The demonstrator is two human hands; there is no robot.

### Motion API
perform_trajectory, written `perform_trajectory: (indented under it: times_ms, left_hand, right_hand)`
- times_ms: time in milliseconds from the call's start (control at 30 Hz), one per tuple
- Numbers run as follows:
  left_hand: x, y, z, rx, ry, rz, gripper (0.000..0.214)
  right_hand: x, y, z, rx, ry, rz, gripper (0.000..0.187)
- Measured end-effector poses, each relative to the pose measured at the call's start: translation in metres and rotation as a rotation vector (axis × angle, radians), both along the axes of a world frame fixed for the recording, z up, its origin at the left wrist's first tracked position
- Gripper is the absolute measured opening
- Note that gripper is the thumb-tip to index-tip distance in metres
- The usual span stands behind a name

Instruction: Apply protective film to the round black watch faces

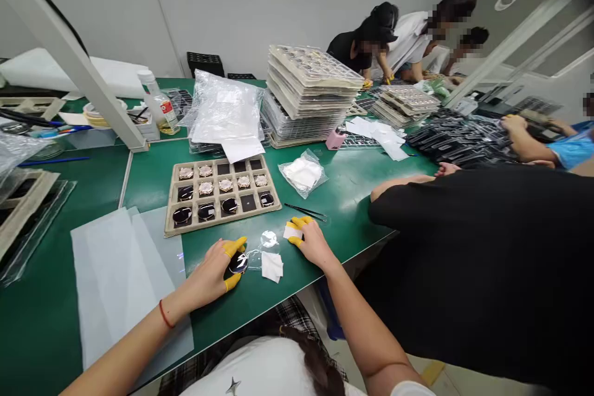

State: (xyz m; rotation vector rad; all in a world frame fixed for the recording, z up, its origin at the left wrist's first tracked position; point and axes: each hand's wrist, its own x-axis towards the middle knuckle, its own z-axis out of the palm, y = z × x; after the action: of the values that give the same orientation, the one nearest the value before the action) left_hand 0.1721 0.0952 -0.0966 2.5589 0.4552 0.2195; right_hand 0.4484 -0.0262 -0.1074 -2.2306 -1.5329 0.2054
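My left hand (211,273), with yellow finger cots on thumb and fingers, grips a round, glossy dark disc (239,262) by its edge, low over the green table. A white wipe (291,232) is pinched under the yellow-tipped fingers of my right hand (315,244). Between the hands lie a clear round film (269,239) and a small stack of white wipes (272,266). Black tweezers (306,213) rest just beyond my right hand. Behind my left hand is a beige compartment tray (223,221) holding several dark discs and several rose-gold watch-like parts.
Translucent sheets (116,278) cover the table at left. A bag of white wipes (303,174), a pink bottle (336,138) and tall tray stacks (310,99) stand farther back. A co-worker in black (473,260) is close on my right; others work behind.
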Motion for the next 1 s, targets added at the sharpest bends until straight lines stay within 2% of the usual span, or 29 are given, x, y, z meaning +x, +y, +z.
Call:
perform_trajectory:
  times_ms: [67,200,333,433,533,633,733,800,867,1000]
  left_hand:
    - [0.003,0.001,-0.003,0.015,0.001,0.011,0.06]
    - [0.004,0.002,-0.004,0.086,-0.007,0.103,0.059]
    - [-0.002,-0.001,-0.007,0.142,-0.007,0.228,0.057]
    - [-0.007,-0.006,-0.002,0.16,0.0,0.299,0.055]
    - [-0.016,-0.024,0.008,0.132,-0.018,0.314,0.058]
    - [-0.029,-0.054,0.013,0.095,-0.054,0.273,0.063]
    - [-0.037,-0.08,0.006,0.052,-0.053,0.285,0.062]
    - [-0.041,-0.088,-0.001,0.007,-0.048,0.32,0.062]
    - [-0.045,-0.089,-0.007,-0.036,-0.048,0.335,0.065]
    - [-0.051,-0.085,-0.01,-0.053,-0.063,0.318,0.067]
  right_hand:
    - [-0.001,0.003,-0.001,-0.042,-0.004,-0.017,0.038]
    - [-0.012,-0.003,-0.009,-0.032,-0.033,-0.052,0.01]
    - [-0.027,-0.011,-0.012,-0.005,-0.074,-0.05,0.019]
    - [-0.037,-0.015,-0.009,0.002,-0.124,-0.043,0.026]
    - [-0.039,-0.015,-0.005,0.019,-0.14,-0.029,0.027]
    - [-0.038,-0.017,-0.005,0.07,-0.096,-0.021,0.029]
    - [-0.043,-0.019,-0.005,0.14,-0.014,-0.056,0.031]
    - [-0.057,-0.021,-0.001,0.199,0.092,-0.076,0.03]
    - [-0.079,-0.025,0.006,0.224,0.23,-0.028,0.027]
    - [-0.132,-0.034,0.016,0.206,0.382,0.288,0.02]
